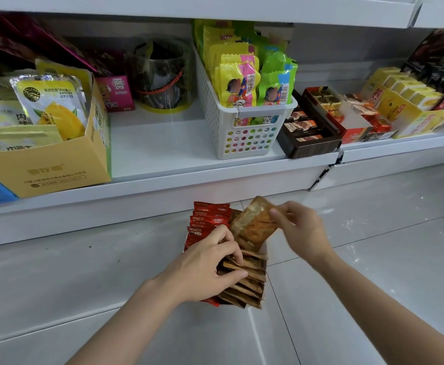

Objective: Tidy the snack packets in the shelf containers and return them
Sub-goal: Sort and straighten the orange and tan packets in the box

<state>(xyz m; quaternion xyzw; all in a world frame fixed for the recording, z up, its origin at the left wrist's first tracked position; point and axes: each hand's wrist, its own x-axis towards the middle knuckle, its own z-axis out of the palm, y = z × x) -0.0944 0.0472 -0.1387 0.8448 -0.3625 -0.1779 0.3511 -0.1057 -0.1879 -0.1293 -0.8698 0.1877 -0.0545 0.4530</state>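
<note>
From the head camera, pale glossy floor tiles (373, 259) with dark grout lines are filling the lower half of the view, and a long white metal shelf (163, 164) is running across above them, with another white shelf board overhead.

On the floor just in front of the shelf, a small container of snack packets (264, 259) is sitting; its own walls are mostly hidden by the packets and the hands, so its material is hard to make out. Inside it, red foil packets (209, 216) are standing in a row on the side away from the right hand, and brown foil packets (247, 279) are leaning in a row beside them.

The left hand (210, 262) is resting on the packets, its fingers curling down and pinching into the brown row. The right hand (298, 227) is holding one brown-orange clear-fronted snack packet (255, 223) above the container's far end, thumb and fingers clamped on its edge; this hand is slightly blurred.

On the shelf, directly behind the container, a white perforated plastic basket (249, 133) is holding yellow, pink and green sweet packets. To its left a yellow cardboard box (57, 164) of mango pouches is standing, cut off at the frame edge. To the basket's right, a dark brown tray of chocolates (307, 143) is touching it.
</note>
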